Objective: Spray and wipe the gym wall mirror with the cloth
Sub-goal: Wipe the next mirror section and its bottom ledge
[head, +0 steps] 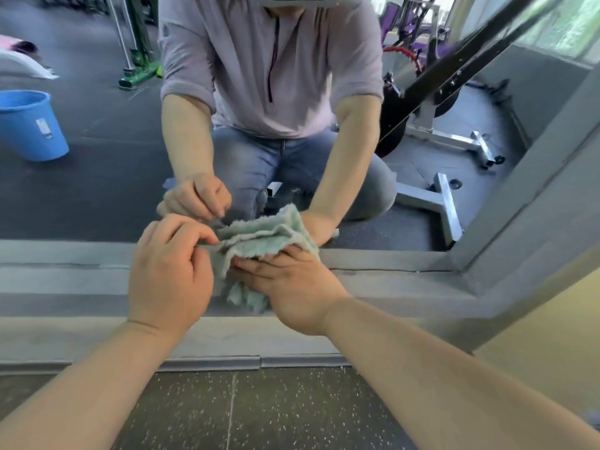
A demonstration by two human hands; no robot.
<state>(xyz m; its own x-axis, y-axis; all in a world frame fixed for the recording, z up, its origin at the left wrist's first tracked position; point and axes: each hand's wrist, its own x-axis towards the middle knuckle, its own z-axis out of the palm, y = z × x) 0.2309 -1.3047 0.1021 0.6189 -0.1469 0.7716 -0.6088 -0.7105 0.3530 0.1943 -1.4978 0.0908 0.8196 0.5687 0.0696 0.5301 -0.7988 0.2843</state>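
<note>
Head view, cloth [259, 241] before mirror [97, 190], bucket [29, 125] reflected

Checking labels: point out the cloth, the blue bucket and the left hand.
cloth [259, 237]: head view, middle of the folded top.
blue bucket [22, 134]: head view, side wall, seen in the mirror.
left hand [168, 277]: head view, back of the hand.

1. The left hand [168, 271], back up and fingers curled, pinches the edge of the cloth [259, 238].
2. The right hand [292, 287] presses the cloth, its straight fingers pointing left.
3. Both bare forearms reach forward.
</note>
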